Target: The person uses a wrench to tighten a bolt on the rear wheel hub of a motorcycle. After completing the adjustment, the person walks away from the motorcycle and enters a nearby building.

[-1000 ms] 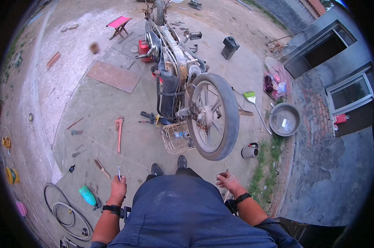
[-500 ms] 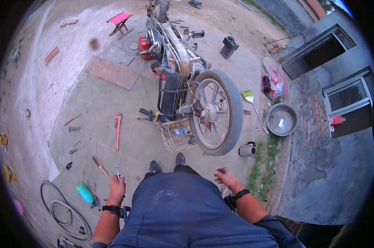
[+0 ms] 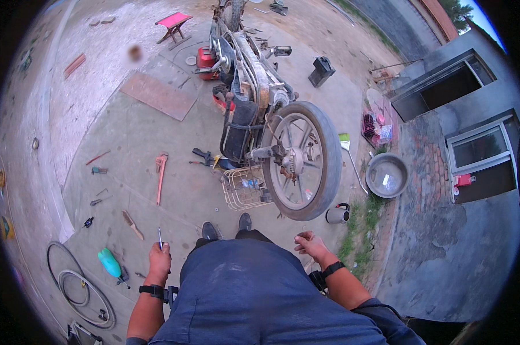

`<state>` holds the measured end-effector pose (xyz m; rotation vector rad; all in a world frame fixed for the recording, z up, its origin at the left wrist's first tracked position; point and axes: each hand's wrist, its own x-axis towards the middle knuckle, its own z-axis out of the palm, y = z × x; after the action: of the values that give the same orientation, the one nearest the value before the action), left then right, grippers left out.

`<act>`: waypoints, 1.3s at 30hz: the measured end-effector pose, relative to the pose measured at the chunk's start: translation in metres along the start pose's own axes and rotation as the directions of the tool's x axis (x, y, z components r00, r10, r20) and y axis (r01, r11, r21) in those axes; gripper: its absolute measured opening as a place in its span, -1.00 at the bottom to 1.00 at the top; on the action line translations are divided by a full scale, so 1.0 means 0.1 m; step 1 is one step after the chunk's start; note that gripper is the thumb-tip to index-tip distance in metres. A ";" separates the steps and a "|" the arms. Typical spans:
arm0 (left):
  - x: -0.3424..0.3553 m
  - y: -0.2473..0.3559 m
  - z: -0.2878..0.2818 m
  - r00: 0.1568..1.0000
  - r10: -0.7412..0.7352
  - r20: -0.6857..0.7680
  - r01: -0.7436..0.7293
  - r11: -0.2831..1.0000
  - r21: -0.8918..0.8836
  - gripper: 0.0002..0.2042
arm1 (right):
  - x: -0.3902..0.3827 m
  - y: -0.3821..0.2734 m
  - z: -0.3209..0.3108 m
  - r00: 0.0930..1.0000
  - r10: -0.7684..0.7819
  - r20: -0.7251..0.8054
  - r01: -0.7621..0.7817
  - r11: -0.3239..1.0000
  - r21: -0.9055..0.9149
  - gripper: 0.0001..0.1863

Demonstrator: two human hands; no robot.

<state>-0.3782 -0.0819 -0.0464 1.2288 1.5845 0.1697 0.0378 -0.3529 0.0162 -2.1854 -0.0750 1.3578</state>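
Observation:
My left hand (image 3: pixel 160 262) is closed around a slim silver hand tool (image 3: pixel 160 236), its shiny shaft sticking up past the fingers; its exact kind is too small to make out. To the right of my body my right hand (image 3: pixel 311 246) hangs in the air, fingers loosely bent and apart, with nothing visible in it. Ahead of me stands a partly stripped motorcycle (image 3: pixel 245 98), its wheel (image 3: pixel 327 167) with pale spokes turned toward me. Both hands are apart from it.
A red pipe wrench (image 3: pixel 161 178), brush (image 3: pixel 133 225), teal bottle (image 3: pixel 109 263) and coiled hose (image 3: pixel 61 276) lie on the left. A wire basket (image 3: pixel 237 192) sits beside the wheel. Rightward are a kettle (image 3: pixel 337 214), broom (image 3: pixel 355 164), metal basin (image 3: pixel 372 183) and grey wall (image 3: pixel 444 247).
My view has shifted slightly, so ground tools sit further left and the wheel a little lower and to the right. Both hands keep nearly the same pose, the left still gripping the silver tool.

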 end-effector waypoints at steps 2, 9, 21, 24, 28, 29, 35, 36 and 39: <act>-0.01 -0.02 0.00 1.000 -0.005 -0.004 0.005 1.000 -0.009 -0.79 | 0.03 0.00 -0.02 1.000 -0.007 -0.004 0.007 1.000 0.009 -0.54; -0.01 -0.05 0.02 1.000 -0.016 -0.012 0.016 0.999 -0.036 -0.79 | 0.08 -0.06 -0.05 1.000 -0.006 -0.002 0.006 1.000 0.011 -0.57; 0.03 0.15 0.09 1.000 -0.025 0.002 0.025 1.000 0.008 -0.77 | 0.14 -0.01 -0.14 1.000 -0.015 0.020 0.014 0.999 0.042 -0.59; 0.06 0.20 0.10 1.000 -0.012 0.018 0.012 0.999 0.035 -0.76 | 0.18 0.05 -0.17 1.000 -0.018 0.026 0.016 0.999 0.048 -0.59; 0.10 0.22 0.10 0.999 -0.039 0.035 0.040 0.999 -0.007 -0.76 | 0.15 -0.02 -0.14 1.000 -0.011 0.013 0.010 0.999 0.037 -0.60; 0.09 0.24 0.11 0.999 -0.033 0.032 0.034 0.999 -0.022 -0.76 | 0.15 -0.02 -0.12 1.000 -0.022 0.002 0.022 0.998 0.054 -0.59; 0.15 0.18 0.12 0.999 -0.030 0.012 0.031 0.995 -0.090 -0.79 | 0.19 -0.04 -0.07 1.000 -0.020 -0.021 0.022 0.997 0.080 -0.56; 0.17 0.15 0.11 1.000 -0.019 0.016 0.020 0.996 -0.085 -0.79 | 0.20 -0.04 -0.06 1.000 -0.026 -0.017 0.027 0.997 0.075 -0.56; 0.18 0.17 0.07 1.000 0.007 0.015 -0.006 0.999 -0.035 -0.80 | 0.25 -0.01 -0.05 1.000 -0.027 -0.003 0.027 0.998 0.061 -0.56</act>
<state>-0.3603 -0.0634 -0.0495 1.2056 1.5583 0.1907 0.0546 -0.3464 -0.0020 -2.1279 -0.0617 1.3263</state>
